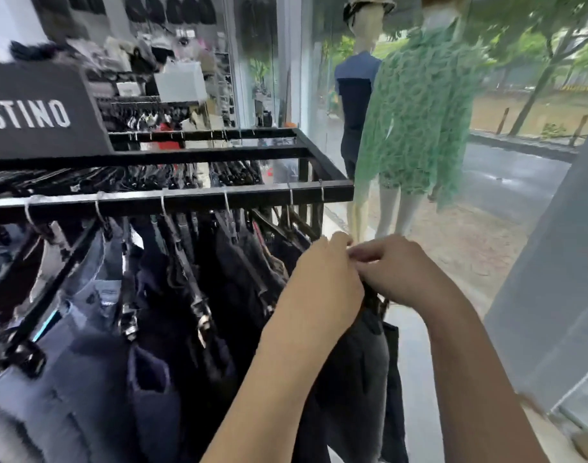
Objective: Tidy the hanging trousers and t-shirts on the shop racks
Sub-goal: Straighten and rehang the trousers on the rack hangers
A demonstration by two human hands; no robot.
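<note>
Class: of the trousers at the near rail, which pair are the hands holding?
The dark grey pair, rightmost at the rail: the left hand and right hand grip its top; the others hang untouched.

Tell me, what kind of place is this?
Most likely a clothes shop. Trousers hang on clip hangers along a black rail, a mannequin in a green shirt and another in a blue t-shirt stand by the window, and caps line the back wall.

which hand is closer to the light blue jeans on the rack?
Left. The left hand is right of the light blue jeans, several hangers away; the right hand sits farther right, beside it. Both grip the dark trousers.
</note>
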